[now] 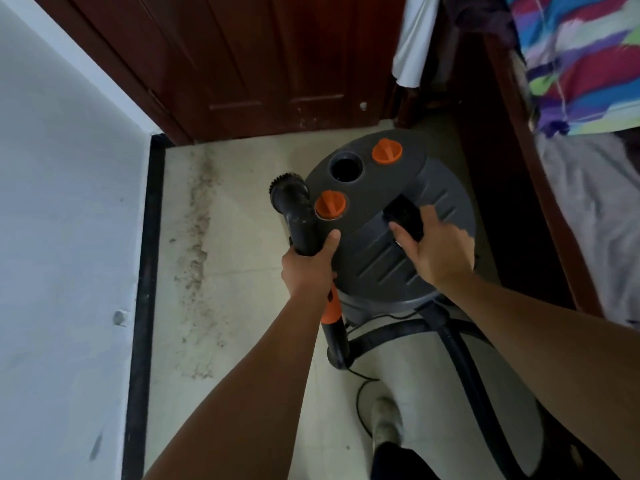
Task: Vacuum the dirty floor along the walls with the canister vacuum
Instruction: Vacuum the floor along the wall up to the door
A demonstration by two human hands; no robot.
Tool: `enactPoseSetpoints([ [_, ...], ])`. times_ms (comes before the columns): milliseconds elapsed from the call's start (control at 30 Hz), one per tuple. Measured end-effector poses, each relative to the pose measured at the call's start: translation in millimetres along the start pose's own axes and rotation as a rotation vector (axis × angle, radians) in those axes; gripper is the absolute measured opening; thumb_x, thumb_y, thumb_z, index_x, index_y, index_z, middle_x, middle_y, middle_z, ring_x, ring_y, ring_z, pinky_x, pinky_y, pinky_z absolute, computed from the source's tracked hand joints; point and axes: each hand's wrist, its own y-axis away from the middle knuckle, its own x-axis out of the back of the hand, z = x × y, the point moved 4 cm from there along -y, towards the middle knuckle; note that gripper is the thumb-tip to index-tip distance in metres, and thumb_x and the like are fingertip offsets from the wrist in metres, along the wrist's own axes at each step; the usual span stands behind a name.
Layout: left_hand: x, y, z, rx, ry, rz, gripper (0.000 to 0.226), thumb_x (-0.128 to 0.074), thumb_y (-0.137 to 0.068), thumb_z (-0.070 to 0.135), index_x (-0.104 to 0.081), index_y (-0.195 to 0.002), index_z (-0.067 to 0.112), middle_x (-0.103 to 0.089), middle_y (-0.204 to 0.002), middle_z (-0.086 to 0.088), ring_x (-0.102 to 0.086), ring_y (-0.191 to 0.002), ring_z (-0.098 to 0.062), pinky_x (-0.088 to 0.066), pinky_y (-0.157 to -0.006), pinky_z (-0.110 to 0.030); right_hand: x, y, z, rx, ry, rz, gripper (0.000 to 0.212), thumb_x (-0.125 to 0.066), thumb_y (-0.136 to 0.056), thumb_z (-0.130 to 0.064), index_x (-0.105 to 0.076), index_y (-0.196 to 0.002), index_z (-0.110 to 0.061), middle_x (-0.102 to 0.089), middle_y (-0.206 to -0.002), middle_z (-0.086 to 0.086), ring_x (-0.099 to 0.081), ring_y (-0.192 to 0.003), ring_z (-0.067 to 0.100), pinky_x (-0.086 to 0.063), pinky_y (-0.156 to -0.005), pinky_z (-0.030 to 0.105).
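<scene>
1. The floor (242,237): pale tiles, with a band of dirt (197,244) running beside the black skirting (145,271) of the left wall.
2. The canister vacuum (381,265): grey, upright on the floor between the dirt and the bed (588,202).
3. The right hand (440,247): fingers curled over the black handle (403,211) on top of the canister.
4. The left hand (308,268): fingers wrapped round the black wand (303,233), its brush end beside the lid.

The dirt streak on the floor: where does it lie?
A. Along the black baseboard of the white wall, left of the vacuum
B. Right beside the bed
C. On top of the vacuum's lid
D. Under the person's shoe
A: the dirt streak runs parallel to the black baseboard under the white wall, a little off it and left of the canister vacuum.
</scene>
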Motion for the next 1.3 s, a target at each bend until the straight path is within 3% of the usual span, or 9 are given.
enactPoseSetpoints([
  [133, 29.8, 10.0, -20.8, 0.062, 0.13, 0.061, 0.045, -0.08, -0.072, 0.049, -0.065, -0.09, 0.011, -0.072, -0.074, -0.01, -0.066, -0.052, -0.018, -0.046, -0.045, -0.025, 0.6, -1.4, -3.9, -0.05, -0.006, -0.066, 0.054, -0.038, -0.094, -0.065, -0.045, -0.107, -0.012, -0.065, -0.084, 0.015, -0.064, -0.077, 0.039, -0.043, -0.059, 0.038],
  [200, 54.9, 15.5, -37.8, 0.118, 0.177, 0.094, 0.046, -0.08, -0.072, 0.049, -0.066, -0.086, 0.007, -0.073, -0.069, -0.007, -0.067, -0.053, -0.016, -0.045, -0.043, -0.024, 4.0, 4.3, -9.9, -0.118, 0.024, -0.103, 0.056, -0.042, -0.096, -0.059, -0.045, -0.122, -0.01, -0.062, -0.111, 0.018, -0.059, -0.102, 0.04, -0.05, -0.077, 0.047],
  [433, 169.9, 28.8, -112.4, 0.337, 0.315, 0.216, 0.043, -0.08, -0.074, 0.044, -0.062, -0.074, 0.005, -0.071, -0.061, -0.009, -0.063, -0.051, -0.019, -0.051, -0.059, -0.034, 4.9, 81.7, -86.8, 0.035, 0.113, -0.015, 0.071, -0.064, -0.084, -0.029, -0.039, -0.147, -0.01, -0.032, -0.154, 0.023, -0.025, -0.145, 0.04, -0.023, -0.112, 0.059],
  [567, 239.2, 26.8, -164.0, 0.404, 0.454, 0.271, 0.044, -0.08, -0.076, 0.04, -0.059, -0.072, 0.002, -0.067, -0.058, -0.012, -0.051, -0.04, -0.02, -0.042, -0.041, -0.027, -44.2, 174.5, -172.5, 0.263, -0.128, -0.308, 0.044, -0.069, -0.083, -0.023, -0.062, -0.123, -0.007, -0.06, -0.125, 0.014, -0.054, -0.122, 0.036, -0.042, -0.102, 0.048],
  [800, 357.6, -1.5, -270.7, 0.507, 0.62, 0.236, 0.04, -0.081, -0.077, 0.033, -0.052, -0.078, 0.005, -0.062, -0.048, -0.006, -0.059, -0.042, -0.018, -0.051, -0.053, -0.03, -172.0, 357.6, -286.0, 0.057, -0.341, -0.897, 0.062, -0.061, -0.073, -0.051, -0.056, -0.131, -0.031, -0.061, -0.127, -0.014, -0.057, -0.115, 0.01, -0.043, -0.091, 0.025],
  [967, 404.3, -23.4, -363.9, 0.624, 0.626, 0.182, 0.038, -0.078, -0.08, 0.034, -0.051, -0.091, 0.009, -0.059, -0.044, -0.001, -0.061, -0.043, -0.015, -0.053, -0.052, -0.03, -253.0, 446.4, -325.3, 0.104, -0.277, -0.949, 0.034, -0.066, -0.082, -0.04, -0.058, -0.112, -0.025, -0.066, -0.092, -0.005, -0.063, -0.083, 0.02, -0.045, -0.068, 0.031],
  [1067, 397.2, -36.0, -412.5, 0.604, 0.584, 0.061, 0.046, -0.075, -0.082, 0.04, -0.053, -0.108, 0.009, -0.069, -0.078, -0.008, -0.068, -0.067, -0.02, -0.056, -0.067, -0.037, -294.7, 474.8, -312.6, 0.121, -0.186, -0.886, 0.027, -0.061, -0.089, -0.034, -0.052, -0.107, -0.016, -0.06, -0.082, -0.001, -0.063, -0.078, 0.027, -0.046, -0.066, 0.035],
  [1133, 390.9, -53.3, -444.1, 0.541, 0.433, -0.017, 0.053, -0.065, -0.085, 0.054, -0.054, -0.113, 0.011, -0.068, -0.101, -0.011, -0.068, -0.088, -0.025, -0.053, -0.07, -0.036, -320.5, 481.1, -290.7, 0.067, -0.166, -0.846, 0.027, -0.062, -0.089, -0.031, -0.05, -0.108, -0.016, -0.057, -0.075, -0.001, -0.062, -0.073, 0.029, -0.04, -0.06, 0.032],
  [1300, 389.9, -110.2, -530.1, 0.33, -0.182, -0.047, 0.055, -0.041, -0.094, 0.061, -0.058, -0.111, 0.012, -0.067, -0.106, -0.011, -0.064, -0.101, -0.028, -0.051, -0.093, -0.045, -382.6, 478.0, -213.9, -0.166, -0.163, -0.748, 0.022, -0.067, -0.082, -0.028, -0.049, -0.092, -0.02, -0.056, -0.067, -0.001, -0.057, -0.064, 0.027, -0.035, -0.052, 0.03],
])
